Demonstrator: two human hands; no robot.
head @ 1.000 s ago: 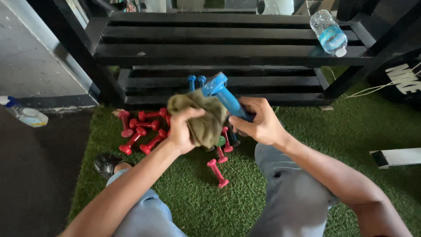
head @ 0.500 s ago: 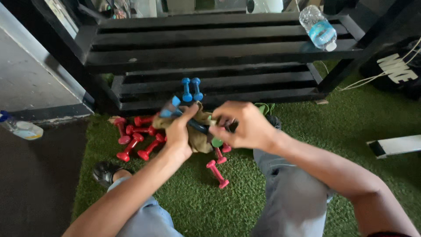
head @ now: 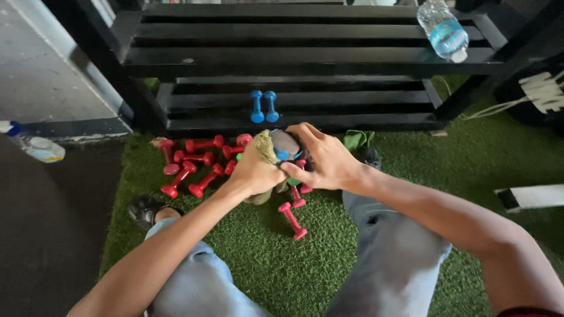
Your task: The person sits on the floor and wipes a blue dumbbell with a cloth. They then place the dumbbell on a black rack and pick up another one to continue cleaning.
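Left hand (head: 254, 170): closed around an olive cloth (head: 265, 148), pressing it onto the blue dumbbell's head.
Right hand (head: 322, 159): fingers curled over the blue dumbbell (head: 286, 145), gripping it from the other side.
Blue dumbbell: held between both hands, above the turf (head: 258, 258) and just in front of the knees; mostly hidden, only a grey-blue end shows.
Handling, dumbbell: likely stiff, dense for its size, with a smooth coating that could slip; best taken by the narrow bar between the heads.
Handling, cloth: soft, limp, light; bunches wherever it is pinched.
Left of the hands: red dumbbells (head: 194, 164) lying loose on the turf.
Below the hands: a pink dumbbell (head: 292, 221) on the turf.
Beyond the hands: two blue dumbbells (head: 263, 107) side by side on the lower shelf (head: 352, 111) of a black rack.
Far right, top shelf: a water bottle (head: 443, 30) lying down.
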